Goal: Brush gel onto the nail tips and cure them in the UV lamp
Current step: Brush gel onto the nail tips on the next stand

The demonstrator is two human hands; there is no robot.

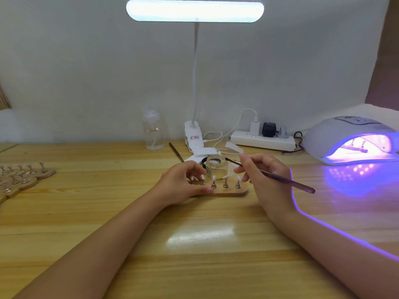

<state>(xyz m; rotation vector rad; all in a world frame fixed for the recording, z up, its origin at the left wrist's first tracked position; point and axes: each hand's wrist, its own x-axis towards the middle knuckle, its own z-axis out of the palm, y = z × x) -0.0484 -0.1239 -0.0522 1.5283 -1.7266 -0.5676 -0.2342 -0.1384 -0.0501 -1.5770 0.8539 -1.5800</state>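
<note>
Holder's (228, 192) left end behind left hand (180, 184)

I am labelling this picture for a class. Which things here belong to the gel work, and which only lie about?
In use:
brush in the right hand
gel jar
tip stand held by the left hand
UV lamp, lit, a stand inside

Lying about:
desk lamp
bottle
power strip
second brush
other stands

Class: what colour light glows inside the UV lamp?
Purple-violet, seen in the head view inside the UV lamp.
</note>
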